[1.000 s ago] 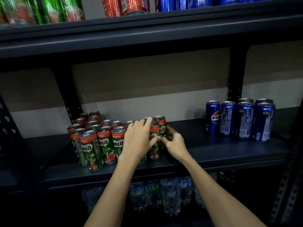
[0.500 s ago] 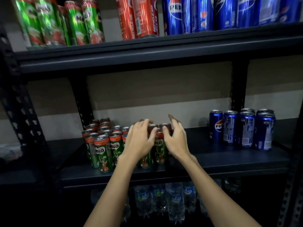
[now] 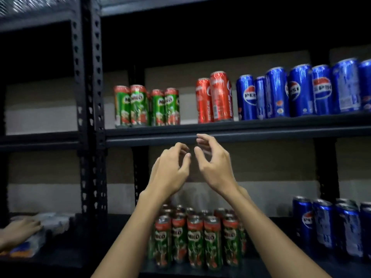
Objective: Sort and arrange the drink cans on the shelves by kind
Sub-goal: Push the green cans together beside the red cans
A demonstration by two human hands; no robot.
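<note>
Both hands are hanging empty in mid-air just below the upper shelf edge (image 3: 236,133), left hand (image 3: 170,169) and right hand (image 3: 214,167) loosely curled, gripping nothing; judged step: reaching between picks. Milo cans on the upper shelf (image 3: 146,106) are sitting apart from the Milo block below (image 3: 196,237); next move probably calls for clearing that edge; open room is lying beside the red cans (image 3: 214,97).

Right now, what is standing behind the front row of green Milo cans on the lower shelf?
Behind the front row of green Milo cans more red-topped Milo cans stand in rows. Only their tops show; how many rows reach back is hidden.
</note>
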